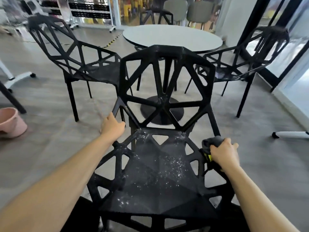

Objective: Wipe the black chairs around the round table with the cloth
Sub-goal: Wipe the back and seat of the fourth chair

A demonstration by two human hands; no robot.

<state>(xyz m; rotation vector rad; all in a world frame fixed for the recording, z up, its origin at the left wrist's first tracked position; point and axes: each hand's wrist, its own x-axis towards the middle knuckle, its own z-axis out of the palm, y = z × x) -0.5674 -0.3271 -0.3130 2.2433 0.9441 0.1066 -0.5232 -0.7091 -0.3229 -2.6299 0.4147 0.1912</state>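
Near chair [160, 164] by table [172, 36]: rigid open frame, looks light, dusty seat; best held at side struts. Left hand [112, 126] fingers clenched on left strut. Right hand [224, 153] fingers bunching soft dark cloth [211, 143] against right edge.

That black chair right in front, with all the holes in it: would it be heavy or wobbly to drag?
Probably light for its size: the nearest chair is an open lattice of struts. It looks stiff, moulded rigid. With the left hand gripping its frame, it might tip if tugged.
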